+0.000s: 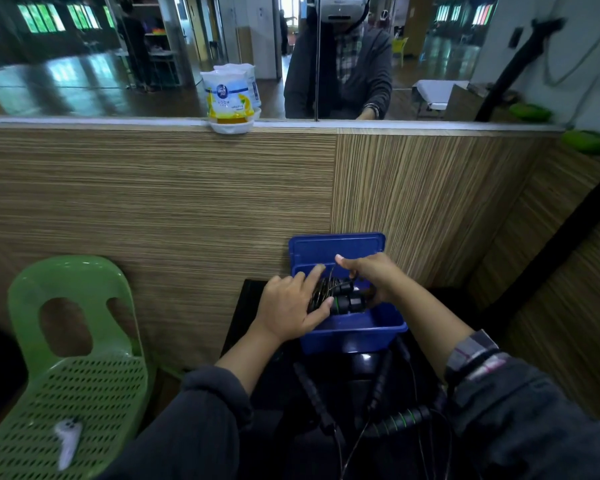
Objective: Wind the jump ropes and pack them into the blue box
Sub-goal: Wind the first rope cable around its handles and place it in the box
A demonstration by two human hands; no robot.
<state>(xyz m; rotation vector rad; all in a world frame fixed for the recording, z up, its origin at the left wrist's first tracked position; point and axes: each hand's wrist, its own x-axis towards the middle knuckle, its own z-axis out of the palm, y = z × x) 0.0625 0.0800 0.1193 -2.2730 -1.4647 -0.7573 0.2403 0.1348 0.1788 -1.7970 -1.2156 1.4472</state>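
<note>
Green chair (73, 344) far left, with a small white controller (68, 441) lying on its holed seat. Further right, left hand (288, 306) laid on a wound rope (336, 297), fingers (310, 277) long and a bit spread over the dark coils, thumb tucked along the near side. Black bundle with thin shiny cord looped many times, two fat black handles side by side, a bright green ring on one. Handles lying flat, long way going left to right, ends pointing right toward the other hand. Bundle held just over the open blue box (352, 329), partly down inside it; touching the bottom or not, cannot tell. Box lid (336, 249) standing up behind, against the striped wood wall (153, 202). Right hand (371, 277) gripping the right end of the bundle, fingers curled round it, thumb sticking out to the left. Nearer, on the black table (246, 306), more ropes (395, 420) still loose, long black handles pointing mostly away, thin cords trailing down.
</note>
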